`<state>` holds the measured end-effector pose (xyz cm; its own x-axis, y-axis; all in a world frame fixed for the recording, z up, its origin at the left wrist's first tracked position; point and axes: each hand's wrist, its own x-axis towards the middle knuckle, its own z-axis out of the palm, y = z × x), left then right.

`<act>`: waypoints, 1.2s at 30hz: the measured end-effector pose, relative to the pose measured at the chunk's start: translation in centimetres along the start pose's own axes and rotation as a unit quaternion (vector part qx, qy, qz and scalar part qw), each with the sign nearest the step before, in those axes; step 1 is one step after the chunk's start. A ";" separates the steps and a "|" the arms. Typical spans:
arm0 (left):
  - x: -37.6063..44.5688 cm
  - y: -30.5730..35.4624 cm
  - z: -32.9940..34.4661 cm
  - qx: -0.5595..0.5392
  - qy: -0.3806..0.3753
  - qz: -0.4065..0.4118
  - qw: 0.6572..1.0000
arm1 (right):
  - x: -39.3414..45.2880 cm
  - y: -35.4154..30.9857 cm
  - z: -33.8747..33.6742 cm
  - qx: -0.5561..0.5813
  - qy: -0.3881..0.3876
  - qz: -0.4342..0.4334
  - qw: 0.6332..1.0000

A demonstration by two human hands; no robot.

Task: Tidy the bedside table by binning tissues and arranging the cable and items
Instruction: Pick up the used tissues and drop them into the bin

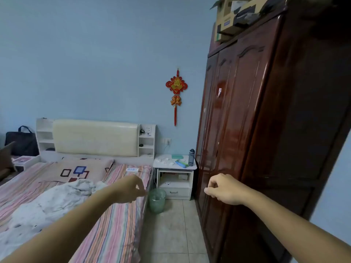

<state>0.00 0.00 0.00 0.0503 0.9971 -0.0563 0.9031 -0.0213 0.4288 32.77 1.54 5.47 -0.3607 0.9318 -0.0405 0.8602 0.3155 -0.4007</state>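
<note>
A bare tiled aisle runs to the bedside table (tissues on top), bin at its left foot; left hand and right hand, loosely curled, hold nothing.

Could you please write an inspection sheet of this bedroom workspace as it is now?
Surface: white bedside table between bed and wardrobe; top crowded.
Job's things: crumpled tissues, green bin on the floor beside the bed.
Clutter: grey water bottle, teal box, blue-green item.
Grippers: left hand and right hand loosely curled, holding nothing, short of the table.
Cables: white cable hangs from the wall socket toward the table.
Surroundings: striped bed, dark wardrobe, red wall ornament.
</note>
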 end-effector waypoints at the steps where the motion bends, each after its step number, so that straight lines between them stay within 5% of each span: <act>1: 1.3 -0.5 -0.5 0.000 -0.002 0.004 1.000 | 1.4 0.1 0.1 0.005 -0.002 0.006 1.000; 36: 58.9 -10.8 -2.8 -0.026 -0.021 -0.024 0.999 | 62.7 12.6 -0.8 0.003 -0.038 0.019 0.999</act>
<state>-7.96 59.21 -5.39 0.0259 0.9929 -0.1164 0.8815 0.0322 0.4711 21.23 64.10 -1.40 -0.3543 0.9267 -0.1252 0.8716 0.2788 -0.4032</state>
